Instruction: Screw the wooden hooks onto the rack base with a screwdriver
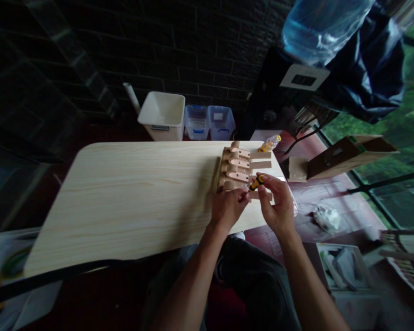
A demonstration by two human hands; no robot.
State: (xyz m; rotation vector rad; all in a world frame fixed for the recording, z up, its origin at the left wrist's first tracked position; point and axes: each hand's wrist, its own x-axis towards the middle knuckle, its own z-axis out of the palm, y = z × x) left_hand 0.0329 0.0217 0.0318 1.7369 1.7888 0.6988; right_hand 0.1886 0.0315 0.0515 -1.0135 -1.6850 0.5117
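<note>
A yellow-and-black screwdriver (257, 182) is pinched in my right hand (278, 202), its shaft pointing down and left. My left hand (227, 208) has its fingers closed at the front end of a wooden assembly (237, 164), close to the screwdriver's tip. What those fingers hold, if anything, is too small and hidden to make out. The assembly has several rounded wooden pieces with dark screw holes, and flat wooden strips (261, 164) stick out to its right. My left hand covers the assembly's near end.
The wooden table (134, 197) stretches out to my left. A clear bottle with yellow parts (269, 143) lies at its back right corner. Behind the table stand a white bin (163, 115) and clear plastic boxes (196, 122). A cardboard box (348, 156) sits on the right.
</note>
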